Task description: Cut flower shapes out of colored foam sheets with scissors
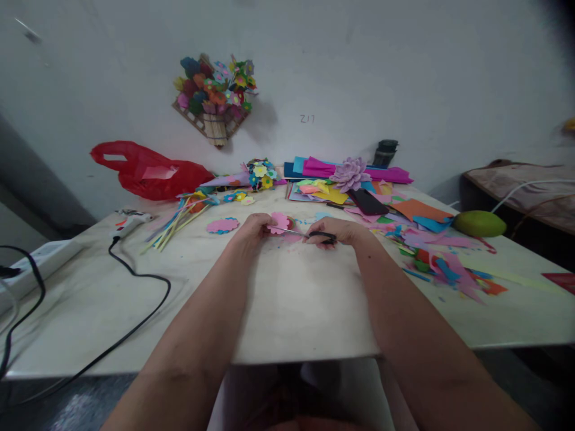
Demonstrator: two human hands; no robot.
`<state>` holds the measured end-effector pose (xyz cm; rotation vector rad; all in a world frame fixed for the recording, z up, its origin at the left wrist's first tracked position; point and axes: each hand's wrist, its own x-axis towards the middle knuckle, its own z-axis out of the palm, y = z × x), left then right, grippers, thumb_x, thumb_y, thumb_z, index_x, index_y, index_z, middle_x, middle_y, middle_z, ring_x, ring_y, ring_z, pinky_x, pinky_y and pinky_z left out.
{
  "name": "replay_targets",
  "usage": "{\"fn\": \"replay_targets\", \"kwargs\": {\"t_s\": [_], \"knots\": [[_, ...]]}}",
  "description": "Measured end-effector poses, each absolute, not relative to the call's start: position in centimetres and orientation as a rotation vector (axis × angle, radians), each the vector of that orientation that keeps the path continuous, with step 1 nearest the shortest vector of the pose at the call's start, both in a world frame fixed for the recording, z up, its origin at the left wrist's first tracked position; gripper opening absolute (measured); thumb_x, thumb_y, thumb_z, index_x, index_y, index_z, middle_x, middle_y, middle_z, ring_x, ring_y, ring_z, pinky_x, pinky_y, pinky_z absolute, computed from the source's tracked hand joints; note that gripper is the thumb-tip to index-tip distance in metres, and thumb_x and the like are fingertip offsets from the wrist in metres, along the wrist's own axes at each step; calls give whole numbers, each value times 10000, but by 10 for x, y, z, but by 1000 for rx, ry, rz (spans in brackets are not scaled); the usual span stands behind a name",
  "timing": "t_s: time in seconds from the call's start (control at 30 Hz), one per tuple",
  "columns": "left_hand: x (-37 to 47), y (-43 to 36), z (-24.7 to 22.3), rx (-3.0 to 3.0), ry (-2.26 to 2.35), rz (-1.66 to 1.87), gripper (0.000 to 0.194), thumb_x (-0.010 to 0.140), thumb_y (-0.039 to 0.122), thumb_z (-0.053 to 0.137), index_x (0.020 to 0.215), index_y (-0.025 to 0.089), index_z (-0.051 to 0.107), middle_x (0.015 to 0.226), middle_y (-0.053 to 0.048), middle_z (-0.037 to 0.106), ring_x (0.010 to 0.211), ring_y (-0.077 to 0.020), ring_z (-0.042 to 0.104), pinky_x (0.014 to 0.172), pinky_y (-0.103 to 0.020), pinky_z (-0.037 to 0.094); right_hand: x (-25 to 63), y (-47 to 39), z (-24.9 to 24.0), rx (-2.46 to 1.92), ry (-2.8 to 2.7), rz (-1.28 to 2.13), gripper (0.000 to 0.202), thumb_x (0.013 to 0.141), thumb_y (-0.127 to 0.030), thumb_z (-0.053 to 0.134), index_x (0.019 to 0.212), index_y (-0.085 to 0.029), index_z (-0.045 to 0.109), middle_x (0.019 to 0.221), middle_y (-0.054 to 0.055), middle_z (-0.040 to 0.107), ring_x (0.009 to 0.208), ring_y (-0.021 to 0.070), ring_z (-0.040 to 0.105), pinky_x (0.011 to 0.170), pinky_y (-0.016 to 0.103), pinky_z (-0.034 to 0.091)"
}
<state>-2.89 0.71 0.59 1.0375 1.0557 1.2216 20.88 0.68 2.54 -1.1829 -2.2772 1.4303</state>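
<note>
My left hand (257, 228) pinches a pink flower-shaped paper cutout (279, 222) by its left edge. In my right hand (331, 232) is a pair of scissors (324, 236) with black handles. The blades point left and lie against the lower edge of the pink cutout. Small pink and blue scraps are on the table below my hands. To the left of my left hand lies a scalloped pink cutout (221, 225) with blue showing at its edge.
A glue gun (130, 226) with a black cord and a white power strip (38, 269) are on the left. Behind are a red plastic bag (148, 173) and paper flowers (260, 175). A phone (368, 202), coloured sheets, scraps (449, 269) and a green fruit (480, 224) lie right.
</note>
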Motion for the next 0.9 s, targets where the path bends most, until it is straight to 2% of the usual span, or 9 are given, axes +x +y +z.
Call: {"fn": "replay_targets", "kwargs": {"t_s": [0.37, 0.7, 0.9], "knots": [[-29, 6, 7, 1011, 1076, 1210, 50, 501, 94, 603, 487, 134, 575, 497, -41, 576, 517, -177, 567, 582, -337, 510, 207, 6, 26, -1167, -2277, 1385, 334, 688, -421, 699, 843, -126, 683, 511, -39, 536, 375, 48, 399, 384, 198, 247], [-29, 6, 6, 1028, 1068, 1229, 54, 501, 98, 612, 483, 134, 576, 511, -45, 588, 512, -171, 562, 580, -332, 499, 204, 1, 32, -1178, -2252, 1396, 284, 680, -399, 691, 718, -123, 639, 488, -41, 518, 365, 43, 389, 371, 195, 258], [-30, 6, 5, 1070, 1023, 1227, 55, 502, 109, 633, 494, 135, 585, 508, -32, 581, 502, -162, 551, 566, -324, 487, 204, -2, 34, -1219, -2213, 1457, 277, 682, -379, 698, 767, -120, 654, 486, -43, 527, 353, 39, 401, 352, 186, 237]]}}
